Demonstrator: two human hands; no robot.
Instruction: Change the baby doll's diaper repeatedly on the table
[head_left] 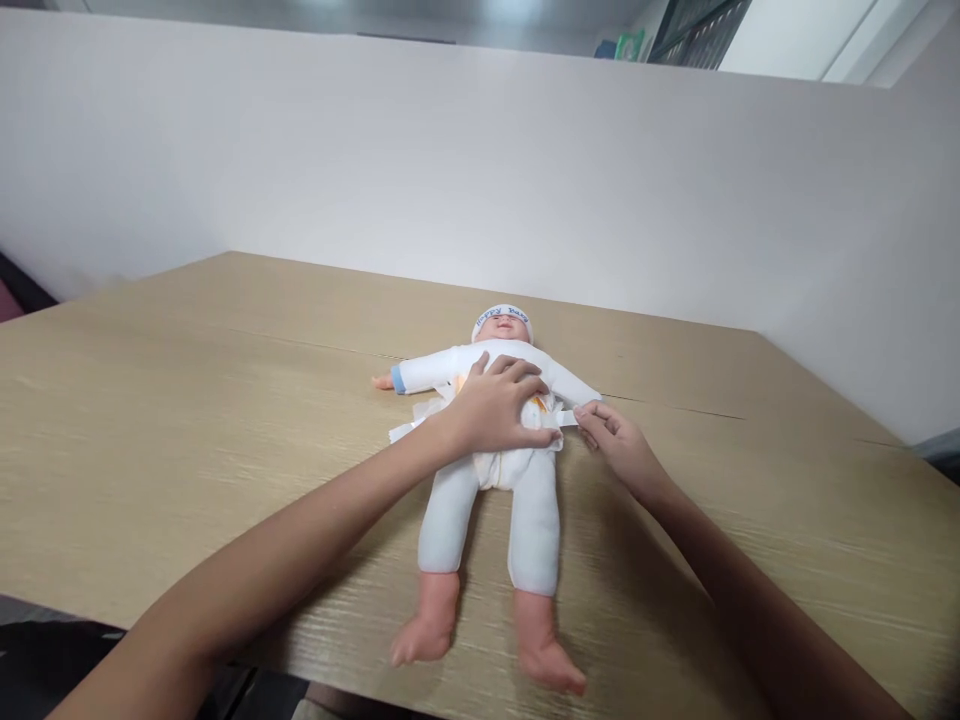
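Observation:
A baby doll (517, 520) in white clothes and a white cap lies on its back on the wooden table (187, 400), feet toward me. A white diaper (506, 465) is wrapped round its waist. My left hand (496, 405) lies flat on the doll's belly with fingers spread, pressing the diaper front. My right hand (615, 440) pinches the diaper's side tab (568, 418) at the doll's hip. Another tab of the diaper (409, 428) sticks out on the left side.
A plain white partition wall (480, 170) stands behind the table. The table's near edge runs just below the doll's feet, and its right edge slants away at the far right.

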